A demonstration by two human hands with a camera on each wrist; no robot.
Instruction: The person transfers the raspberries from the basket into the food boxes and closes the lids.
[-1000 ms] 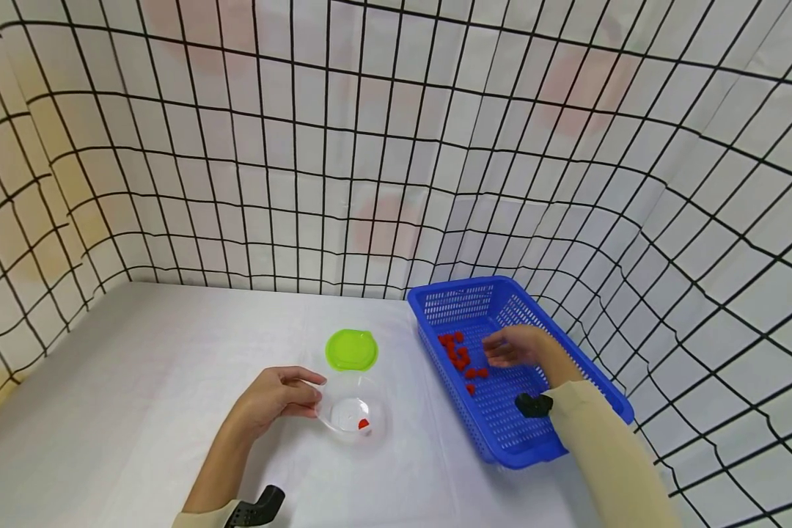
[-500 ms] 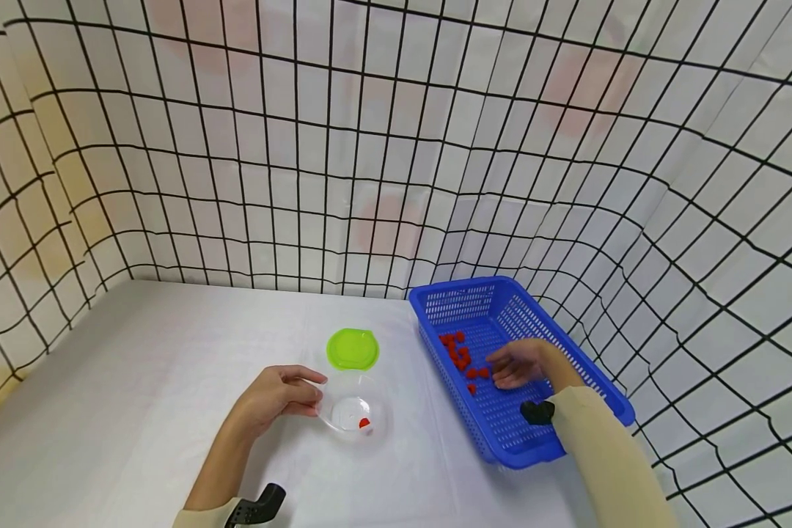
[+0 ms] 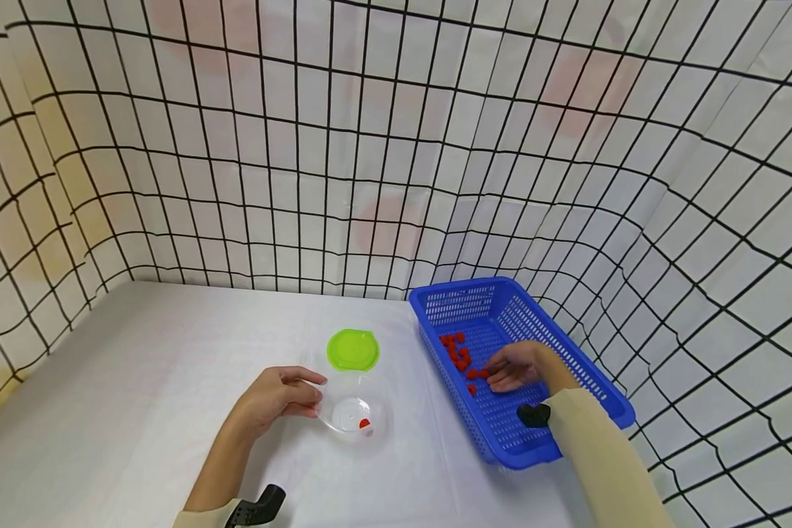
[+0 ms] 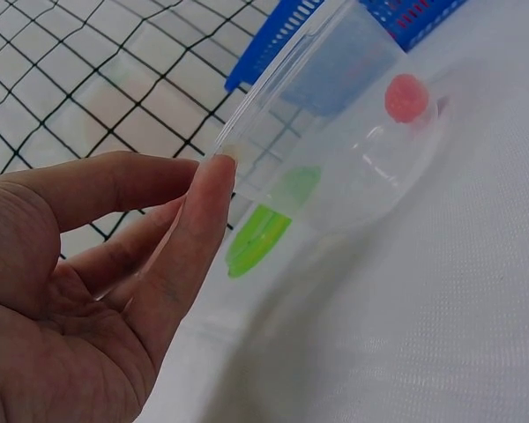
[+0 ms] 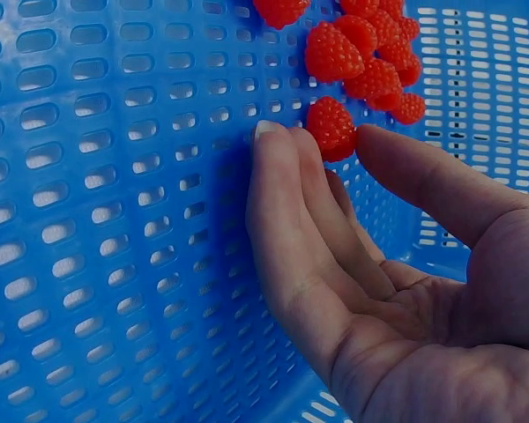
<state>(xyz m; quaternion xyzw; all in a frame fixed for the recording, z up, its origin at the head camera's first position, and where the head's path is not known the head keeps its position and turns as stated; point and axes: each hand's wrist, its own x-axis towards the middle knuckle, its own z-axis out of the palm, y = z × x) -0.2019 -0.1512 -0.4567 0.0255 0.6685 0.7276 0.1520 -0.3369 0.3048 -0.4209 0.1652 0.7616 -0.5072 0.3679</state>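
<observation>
Open white table (image 3: 171, 352): wide free room left and far of clear cup (image 3: 353, 414). Green lid (image 3: 353, 349) lay just beyond cup. Blue basket (image 3: 495, 447) walls barred the right side. Grid-patterned backdrop (image 3: 369, 147) closed off far and side edges.

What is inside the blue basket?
Inside the blue plastic basket lie small red raspberries, bunched near its far end. The person's right hand reaches in, fingers beside one raspberry. Whatever is under the hand and sleeve stays hidden.
</observation>
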